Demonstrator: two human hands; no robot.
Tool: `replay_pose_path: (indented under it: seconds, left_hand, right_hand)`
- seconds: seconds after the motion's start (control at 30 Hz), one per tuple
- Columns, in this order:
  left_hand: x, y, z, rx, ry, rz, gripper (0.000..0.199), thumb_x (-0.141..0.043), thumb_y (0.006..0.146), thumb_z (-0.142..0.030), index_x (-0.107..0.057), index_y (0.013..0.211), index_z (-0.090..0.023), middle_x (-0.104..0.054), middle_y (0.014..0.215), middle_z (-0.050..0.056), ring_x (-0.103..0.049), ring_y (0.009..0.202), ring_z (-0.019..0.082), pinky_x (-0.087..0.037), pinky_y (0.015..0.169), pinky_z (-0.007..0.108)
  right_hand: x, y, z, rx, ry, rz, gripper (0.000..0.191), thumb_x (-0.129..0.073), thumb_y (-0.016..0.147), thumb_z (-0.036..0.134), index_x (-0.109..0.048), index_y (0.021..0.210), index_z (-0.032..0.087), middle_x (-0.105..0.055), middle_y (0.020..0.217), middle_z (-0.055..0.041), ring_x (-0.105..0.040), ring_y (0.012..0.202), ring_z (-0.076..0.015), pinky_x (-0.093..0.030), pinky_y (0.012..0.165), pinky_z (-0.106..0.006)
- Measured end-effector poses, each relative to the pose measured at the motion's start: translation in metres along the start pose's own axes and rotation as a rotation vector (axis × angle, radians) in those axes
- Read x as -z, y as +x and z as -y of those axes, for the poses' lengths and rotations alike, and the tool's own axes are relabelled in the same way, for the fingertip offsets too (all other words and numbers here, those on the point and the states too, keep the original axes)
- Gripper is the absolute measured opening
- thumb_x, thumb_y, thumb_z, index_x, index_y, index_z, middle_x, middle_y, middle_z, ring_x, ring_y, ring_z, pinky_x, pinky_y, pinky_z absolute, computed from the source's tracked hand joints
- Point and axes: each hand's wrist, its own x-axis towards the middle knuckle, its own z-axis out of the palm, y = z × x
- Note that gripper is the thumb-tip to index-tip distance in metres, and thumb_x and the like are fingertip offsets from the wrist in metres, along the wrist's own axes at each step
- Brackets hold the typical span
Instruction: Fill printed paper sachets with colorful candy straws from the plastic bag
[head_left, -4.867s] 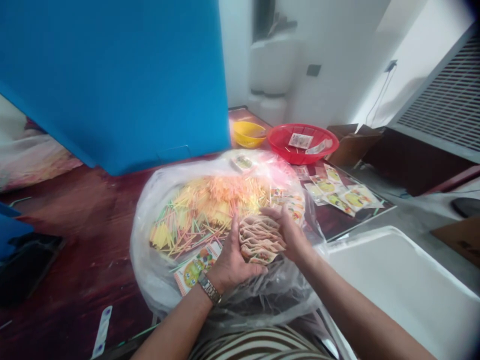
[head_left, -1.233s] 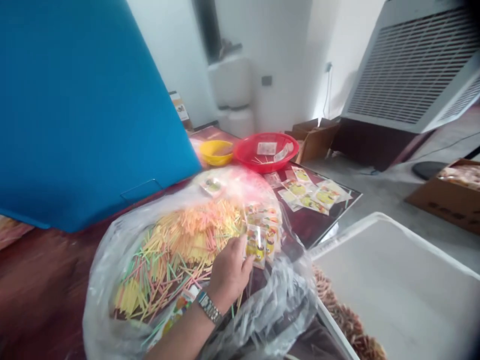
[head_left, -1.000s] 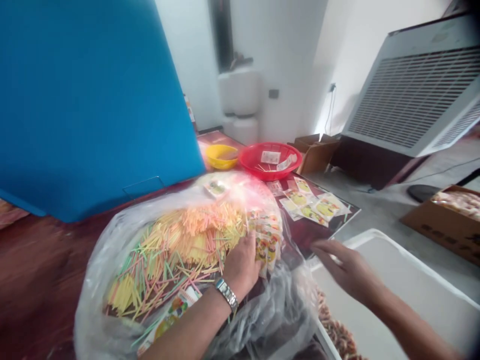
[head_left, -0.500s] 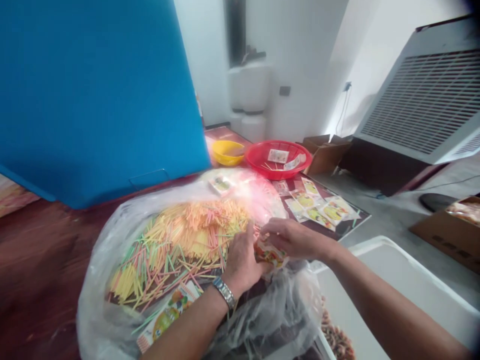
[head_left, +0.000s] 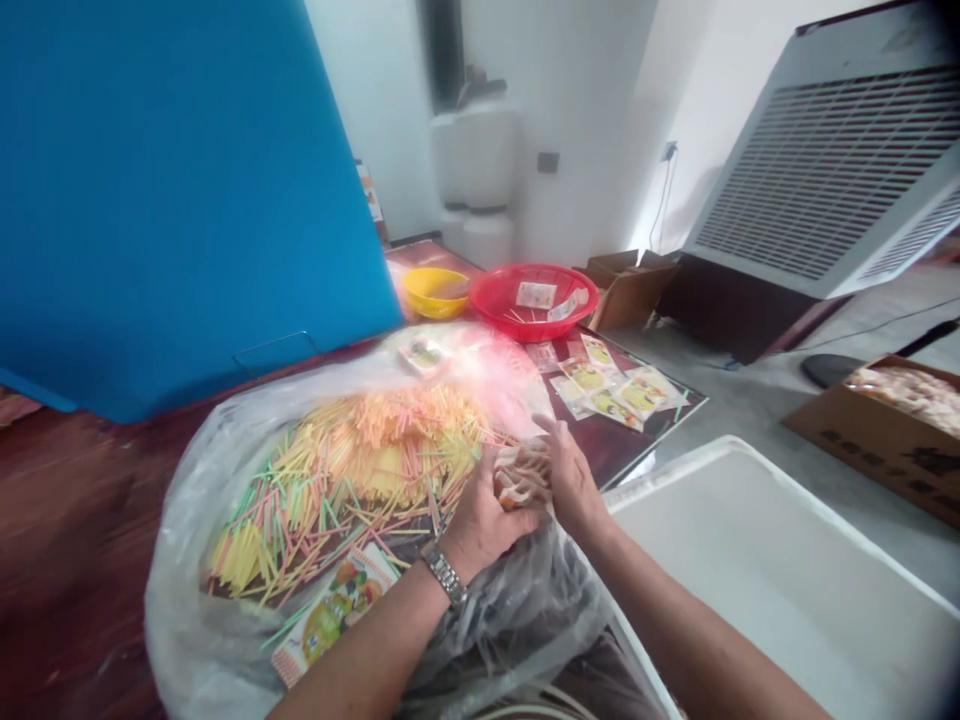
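Across the dark-red bench (head_left: 90, 530), coloured sticks (head_left: 382, 460) lie left of the packet stack (head_left: 523, 476), clamped between left hand (head_left: 484, 525) and right hand (head_left: 576, 485) fingers, layered edges up; long axis unclear.

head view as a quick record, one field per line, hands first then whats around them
left hand: left hand, around one side of the stack of thin packets; watch on wrist
right hand: right hand, at the stack's other side
below: colored sticks heaped within a clear plastic bag
near left forearm: large printed packet
beyond: yellow bowl beside red basket
right of bag: loose flat packets on dark table
near right forearm: white tray
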Motion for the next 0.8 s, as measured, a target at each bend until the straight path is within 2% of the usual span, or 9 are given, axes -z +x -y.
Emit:
replay_pose_path:
  seconds: [0.07,0.13,0.2,0.27,0.33,0.4,0.57,0.67,0.8]
  left_hand:
    - [0.005,-0.002,0.003,0.020,-0.005,0.037,0.071,-0.078,0.060,-0.021,-0.042,0.121,-0.021,-0.063,0.114,0.007,-0.061,0.101,0.021,-0.047,0.090,0.039]
    - [0.012,-0.003,0.006,0.037,0.038,0.058,0.066,-0.075,0.062,-0.018,-0.045,0.121,-0.019,-0.062,0.116,0.009,-0.058,0.106,0.022,-0.044,0.095,0.041]
    - [0.017,-0.003,0.006,0.041,0.077,0.071,0.058,-0.072,0.064,-0.015,-0.050,0.119,-0.018,-0.062,0.117,0.008,-0.057,0.109,0.022,-0.042,0.098,0.041]
    - [0.019,-0.002,0.004,0.037,0.086,0.098,0.052,-0.070,0.066,-0.014,-0.055,0.116,-0.019,-0.063,0.116,0.006,-0.057,0.108,0.021,-0.041,0.099,0.039]
    - [0.019,-0.002,0.003,0.034,0.083,0.112,0.047,-0.069,0.067,-0.014,-0.058,0.113,-0.019,-0.065,0.113,0.005,-0.058,0.106,0.020,-0.042,0.098,0.037]
    - [0.020,-0.002,0.004,0.041,0.057,0.091,0.038,-0.067,0.070,-0.017,-0.061,0.108,-0.018,-0.066,0.110,0.004,-0.060,0.103,0.020,-0.043,0.097,0.035]
    - [0.028,0.002,0.013,0.173,-0.137,-0.097,0.032,-0.063,0.076,-0.032,-0.063,0.104,-0.015,-0.070,0.101,0.006,-0.063,0.096,0.022,-0.048,0.089,0.035]
    - [0.027,0.007,0.011,0.218,-0.216,-0.194,0.037,-0.062,0.077,-0.039,-0.061,0.106,-0.016,-0.069,0.103,0.007,-0.063,0.098,0.023,-0.048,0.089,0.036]
    - [0.019,0.003,0.005,0.216,-0.220,-0.193,0.042,-0.047,0.084,-0.051,-0.062,0.105,-0.018,-0.068,0.105,0.008,-0.060,0.105,0.024,-0.046,0.093,0.038]
  right_hand:
    - [0.005,0.003,-0.002,-0.093,0.155,0.087,0.075,-0.017,0.085,0.069,-0.041,0.132,0.015,-0.064,0.102,-0.0125,-0.063,0.096,-0.0245,-0.050,0.081,-0.037]
    - [0.016,0.004,-0.005,-0.103,0.285,0.215,0.076,-0.020,0.084,0.070,-0.034,0.136,0.017,-0.062,0.108,-0.0131,-0.062,0.098,-0.0244,-0.051,0.080,-0.037]
    - [0.030,0.003,-0.007,-0.057,0.260,0.396,0.073,-0.044,0.080,0.064,-0.032,0.138,0.021,-0.059,0.116,-0.0113,-0.060,0.102,-0.0234,-0.049,0.084,-0.037]
    - [0.037,0.001,-0.010,-0.008,0.149,0.531,0.077,-0.067,0.072,0.048,-0.033,0.137,0.024,-0.059,0.117,-0.0085,-0.060,0.100,-0.0216,-0.048,0.086,-0.036]
    - [0.036,0.001,-0.014,0.040,0.076,0.514,0.070,-0.072,0.069,0.036,-0.042,0.131,0.023,-0.062,0.111,-0.0064,-0.061,0.096,-0.0198,-0.048,0.084,-0.035]
    - [0.032,0.002,-0.018,0.087,0.085,0.415,0.051,-0.072,0.069,0.032,-0.055,0.116,0.020,-0.066,0.103,-0.0052,-0.062,0.090,-0.0190,-0.049,0.082,-0.033]
    - [0.036,0.006,-0.010,0.112,0.271,0.170,0.031,-0.074,0.066,0.026,-0.061,0.094,0.022,-0.069,0.091,-0.0014,-0.064,0.081,-0.0172,-0.052,0.074,-0.029]
    - [0.037,0.001,0.008,0.151,0.257,0.245,0.029,-0.071,0.070,0.026,-0.061,0.096,0.023,-0.068,0.096,-0.0025,-0.064,0.085,-0.0185,-0.051,0.078,-0.032]
    - [0.019,-0.011,0.012,0.176,0.148,0.394,0.029,-0.068,0.072,0.026,-0.059,0.099,0.022,-0.066,0.095,-0.0029,-0.062,0.085,-0.0178,-0.050,0.079,-0.033]
